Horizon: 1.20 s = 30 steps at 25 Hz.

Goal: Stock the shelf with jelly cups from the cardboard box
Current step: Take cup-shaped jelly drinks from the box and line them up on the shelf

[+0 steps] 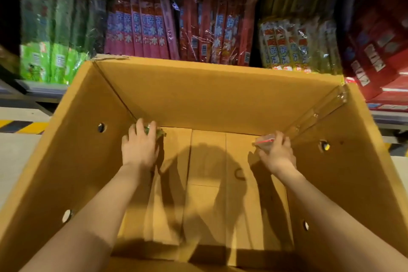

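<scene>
A large open cardboard box [212,93] fills the lower part of the head view. Both my arms reach down into it. My left hand [140,147] is deep in the far left corner, its fingers curled over a green jelly cup [157,132] that is mostly hidden under the palm. My right hand [277,153] is near the far right corner and grips a clear jelly cup with a red lid [263,141]. The box floor between my hands shows only bare cardboard flaps. Beyond the box stands the shelf [42,89].
The shelf behind the box holds upright packs of long ice-pop sticks: green ones [53,35] at left, pink ones [141,22], red ones [218,24] and yellow ones [293,44]. Red cartons [379,51] sit at right. Yellow-black floor tape [22,127] lies at left.
</scene>
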Each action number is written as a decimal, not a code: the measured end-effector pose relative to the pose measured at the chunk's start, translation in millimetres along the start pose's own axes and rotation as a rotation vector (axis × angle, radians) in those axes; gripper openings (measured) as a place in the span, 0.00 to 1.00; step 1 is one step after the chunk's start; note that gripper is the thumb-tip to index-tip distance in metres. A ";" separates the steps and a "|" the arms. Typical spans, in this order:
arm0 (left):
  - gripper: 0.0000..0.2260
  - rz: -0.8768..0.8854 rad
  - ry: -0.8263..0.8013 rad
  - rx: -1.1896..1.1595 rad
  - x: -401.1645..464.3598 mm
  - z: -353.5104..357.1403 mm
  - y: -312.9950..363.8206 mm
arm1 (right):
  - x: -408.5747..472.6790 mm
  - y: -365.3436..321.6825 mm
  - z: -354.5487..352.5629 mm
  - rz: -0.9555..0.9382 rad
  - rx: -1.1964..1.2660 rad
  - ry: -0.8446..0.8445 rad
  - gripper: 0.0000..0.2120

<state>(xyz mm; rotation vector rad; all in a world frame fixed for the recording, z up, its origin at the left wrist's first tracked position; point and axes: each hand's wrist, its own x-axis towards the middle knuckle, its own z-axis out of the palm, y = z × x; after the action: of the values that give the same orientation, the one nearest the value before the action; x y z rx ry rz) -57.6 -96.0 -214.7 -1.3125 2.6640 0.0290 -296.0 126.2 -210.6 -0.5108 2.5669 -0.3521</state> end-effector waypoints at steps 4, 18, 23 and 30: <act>0.26 -0.089 -0.160 -0.213 9.3 5.9 -7.4 | -1.0 -4.2 4.0 0.041 0.039 -0.024 0.37; 0.31 0.115 -0.157 -0.310 -12.0 14.2 32.9 | -23.0 2.9 20.7 -0.309 -0.079 -0.114 0.31; 0.30 0.079 -0.189 -0.326 -6.2 17.5 37.0 | -19.0 4.0 33.4 -0.347 -0.109 -0.216 0.37; 0.24 0.095 -0.083 -0.397 -13.5 10.3 37.9 | -23.6 -2.0 24.4 -0.343 0.015 -0.129 0.37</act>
<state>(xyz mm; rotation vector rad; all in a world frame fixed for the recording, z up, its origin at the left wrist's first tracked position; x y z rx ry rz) -78.0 -61.2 -224.9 -1.2461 2.7366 0.6396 -263.8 130.6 -220.7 -0.9399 2.3476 -0.4391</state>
